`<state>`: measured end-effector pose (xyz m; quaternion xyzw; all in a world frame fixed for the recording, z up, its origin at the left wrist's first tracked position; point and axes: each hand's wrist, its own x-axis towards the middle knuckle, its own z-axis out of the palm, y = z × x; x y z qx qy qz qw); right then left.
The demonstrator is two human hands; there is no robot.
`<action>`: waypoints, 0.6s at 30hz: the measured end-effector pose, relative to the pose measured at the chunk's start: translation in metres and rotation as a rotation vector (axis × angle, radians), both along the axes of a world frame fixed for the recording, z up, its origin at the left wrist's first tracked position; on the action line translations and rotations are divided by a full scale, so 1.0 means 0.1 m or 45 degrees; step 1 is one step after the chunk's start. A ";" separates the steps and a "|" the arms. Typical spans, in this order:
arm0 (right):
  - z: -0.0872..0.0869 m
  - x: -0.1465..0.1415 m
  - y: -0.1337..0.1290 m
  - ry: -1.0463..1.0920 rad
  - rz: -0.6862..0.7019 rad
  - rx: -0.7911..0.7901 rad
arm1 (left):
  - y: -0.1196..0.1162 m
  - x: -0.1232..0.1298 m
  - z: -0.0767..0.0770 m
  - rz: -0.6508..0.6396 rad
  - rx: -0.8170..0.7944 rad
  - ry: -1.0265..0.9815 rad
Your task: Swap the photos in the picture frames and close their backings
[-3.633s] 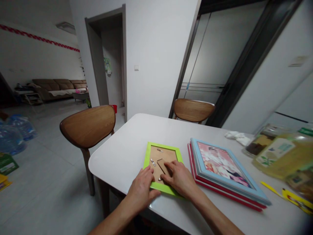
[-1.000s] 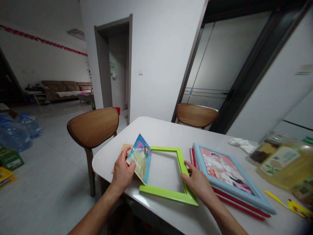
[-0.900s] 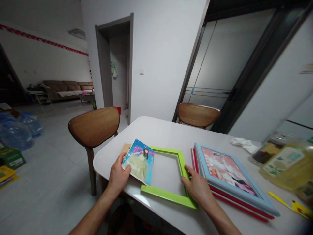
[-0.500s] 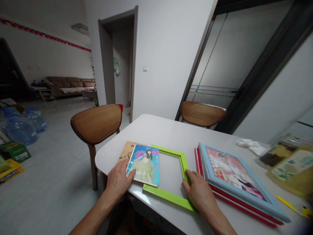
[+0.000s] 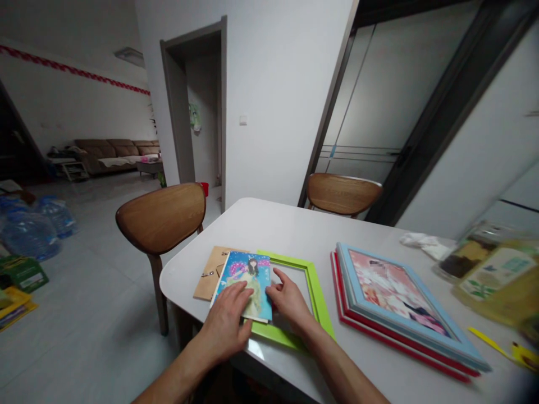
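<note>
A thin blue picture booklet with a drawn girl in a pale dress lies partly over a lime-green frame and a tan backing board. My left hand rests on the booklet's lower left part, its fingers stretched flat across the cover. At the booklet's right edge is my right hand, reaching over the frame's opening. Its index finger and thumb are apart, with the thumb side at the edge. The right hand's other fingers are partly hidden.
To the right, a light-blue framed picture lies on red frames. Beyond are a crumpled white tissue, a clear container, a yellowish package and a yellow tool. Wooden chairs stand at the table.
My right hand has left the green frame's right side and moved left to the booklet's edge. My left hand has slid right, farther onto the cover. The view has shifted slightly.
</note>
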<state>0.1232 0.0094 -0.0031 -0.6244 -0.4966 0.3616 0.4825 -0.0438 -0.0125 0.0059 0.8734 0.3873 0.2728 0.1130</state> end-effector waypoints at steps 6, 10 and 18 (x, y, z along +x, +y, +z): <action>0.37 -0.17 -0.07 0.386 0.022 0.172 | 0.07 0.15 0.00 -0.041 0.047 -0.140; 0.58 -0.19 -0.18 0.452 0.059 0.291 | 0.13 0.24 0.19 0.060 -0.060 -0.621; 0.20 0.09 -0.27 0.498 -0.131 -0.051 | 0.03 0.69 0.27 0.228 -0.785 -1.762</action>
